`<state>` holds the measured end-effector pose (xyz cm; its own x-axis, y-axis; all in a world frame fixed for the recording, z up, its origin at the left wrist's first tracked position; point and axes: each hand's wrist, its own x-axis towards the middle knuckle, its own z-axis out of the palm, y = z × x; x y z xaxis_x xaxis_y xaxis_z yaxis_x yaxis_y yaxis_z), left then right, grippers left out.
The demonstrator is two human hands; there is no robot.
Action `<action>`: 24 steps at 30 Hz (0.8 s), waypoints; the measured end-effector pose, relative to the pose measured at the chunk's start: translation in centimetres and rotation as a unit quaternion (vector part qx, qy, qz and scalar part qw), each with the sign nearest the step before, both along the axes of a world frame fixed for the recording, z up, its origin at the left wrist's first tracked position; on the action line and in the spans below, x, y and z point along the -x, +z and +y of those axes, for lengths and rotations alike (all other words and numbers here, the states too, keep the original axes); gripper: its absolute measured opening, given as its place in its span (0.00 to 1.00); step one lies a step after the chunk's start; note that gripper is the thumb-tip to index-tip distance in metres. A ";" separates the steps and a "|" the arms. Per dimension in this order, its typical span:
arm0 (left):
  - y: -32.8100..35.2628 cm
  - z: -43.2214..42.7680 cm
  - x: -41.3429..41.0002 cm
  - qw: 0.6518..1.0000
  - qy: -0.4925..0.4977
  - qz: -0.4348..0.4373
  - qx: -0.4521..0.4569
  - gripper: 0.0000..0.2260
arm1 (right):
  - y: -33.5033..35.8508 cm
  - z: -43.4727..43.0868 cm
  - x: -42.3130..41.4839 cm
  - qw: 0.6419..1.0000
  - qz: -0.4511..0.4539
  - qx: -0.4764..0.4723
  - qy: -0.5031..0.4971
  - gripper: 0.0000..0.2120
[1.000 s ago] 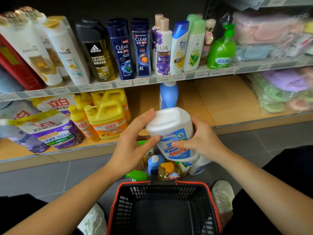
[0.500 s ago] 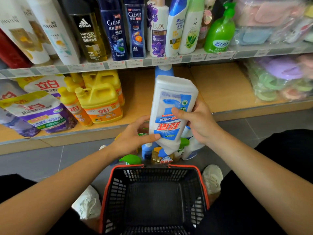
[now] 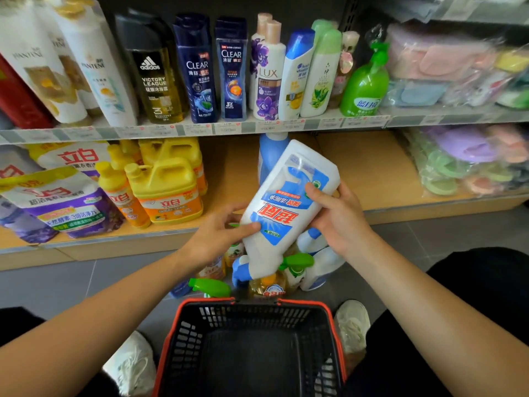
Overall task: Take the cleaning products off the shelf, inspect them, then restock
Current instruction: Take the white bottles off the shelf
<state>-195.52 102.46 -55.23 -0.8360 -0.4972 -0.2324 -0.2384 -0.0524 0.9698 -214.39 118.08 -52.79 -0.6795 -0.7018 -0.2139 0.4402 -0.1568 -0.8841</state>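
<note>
Head view: you hold the white cleaner bottle (image 3: 286,207) in both hands, in the air between the lower shelf (image 3: 357,173) and the basket (image 3: 286,302), label toward you. The bottle is upside down: cap end low, just above the cluster of bottles on the floor (image 3: 315,262), flat base high and tipped up to your right. Its long axis runs from lower left to upper right. Your right hand (image 3: 337,219) grasps the upper right flank, thumb laid over the label face. Your left hand (image 3: 217,239) pinches the lower left edge, thumb on the front, fingers curled behind. The bare stretch of shelf lies straight past the base, beside the blue bottle (image 3: 269,156) standing at the back. Judgement: inspection is under way. For restocking, the base already points shelfward, so the bottle needs righting first. The right hand sits nearer the base and the gap, and looks better placed to carry it in.
</note>
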 end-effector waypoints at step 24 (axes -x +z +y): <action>0.9 4.4 5.4 0.986 -0.138 0.068 0.067 0.13 | -4.5 12.5 4.2 0.948 -0.149 -0.182 -0.213 0.28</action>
